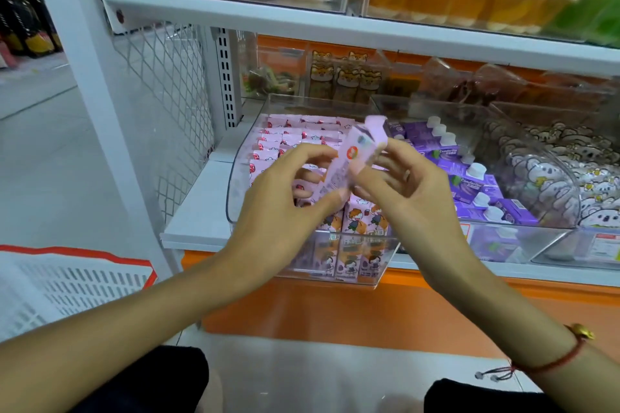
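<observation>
Stocking step, mid-placement. We note one small pale-pink cardboard drink carton (352,157) held tilted in the air above the clear plastic bin (235,178) on the white shelf board (191,225). Its top end leans away to the right. Its lower end points down at the rows of matching pink cartons (285,141) packed in that bin.

Left hand (285,198): fingers curled, thumb and fingertips pinching the carton's lower end. Right hand (412,191): fingers half curled round the upper part. Whether the lower end touches the packed rows, we cannot tell.

We judge the carton is being turned to match the rows' facing. The next move calls for righting it, finding a free slot near the front, and lowering it without knocking its neighbours.

Purple white-capped cartons (469,184) sit in the bin just beside, to the right. A white slotted basket with a red rim (67,282) stands at lower left.
</observation>
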The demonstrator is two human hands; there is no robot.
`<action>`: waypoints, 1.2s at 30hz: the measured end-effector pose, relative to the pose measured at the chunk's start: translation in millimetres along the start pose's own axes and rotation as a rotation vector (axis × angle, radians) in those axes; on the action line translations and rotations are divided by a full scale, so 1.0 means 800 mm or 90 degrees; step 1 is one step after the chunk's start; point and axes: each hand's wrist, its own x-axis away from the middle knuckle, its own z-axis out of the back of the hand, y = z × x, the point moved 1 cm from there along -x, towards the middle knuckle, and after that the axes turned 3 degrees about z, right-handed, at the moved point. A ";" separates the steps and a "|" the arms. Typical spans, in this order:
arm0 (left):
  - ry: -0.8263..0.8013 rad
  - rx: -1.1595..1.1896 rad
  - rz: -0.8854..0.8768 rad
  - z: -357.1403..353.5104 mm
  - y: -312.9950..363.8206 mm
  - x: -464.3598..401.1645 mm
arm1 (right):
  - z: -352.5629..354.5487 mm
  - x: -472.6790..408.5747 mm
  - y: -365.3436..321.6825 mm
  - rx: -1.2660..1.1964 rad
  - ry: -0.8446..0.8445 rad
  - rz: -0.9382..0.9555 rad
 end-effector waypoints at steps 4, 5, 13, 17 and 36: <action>-0.068 0.082 0.076 0.010 0.005 -0.008 | 0.007 -0.003 -0.004 -0.030 -0.010 -0.030; -0.091 0.121 0.122 0.011 0.005 -0.009 | 0.009 -0.004 -0.003 -0.034 0.001 -0.046; -0.229 0.373 0.392 0.005 0.007 -0.009 | 0.015 -0.011 0.005 -0.133 0.013 -0.173; -0.244 0.372 0.393 0.006 0.009 -0.013 | 0.017 -0.011 0.004 -0.116 0.012 -0.118; -0.150 0.102 0.029 0.021 0.013 -0.012 | 0.010 -0.003 0.003 0.048 -0.087 0.157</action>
